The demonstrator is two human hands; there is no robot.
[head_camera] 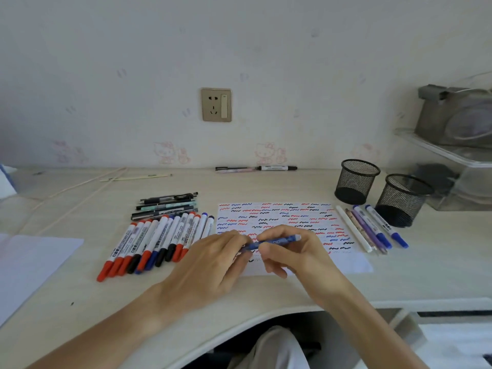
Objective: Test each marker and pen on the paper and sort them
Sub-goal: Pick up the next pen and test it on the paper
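A blue pen (277, 242) lies level between both hands above the test paper (282, 217), which is covered in red, blue and black squiggles. My left hand (213, 265) pinches the pen's left end; my right hand (290, 251) grips its right part with thumb and fingers. Left of the paper lies a row of several markers (159, 241) with red, blue and black caps, and above them a small stack of dark pens (167, 206). Right of the paper lie several more pens and blue-capped markers (372, 227).
Two black mesh cups (356, 182) (403, 199) stand at the back right, beside a clear plastic organiser (458, 169). A black marker and a pen (255, 168) lie along the wall. A white sheet (29, 262) lies at the left. The desk edge curves in front of me.
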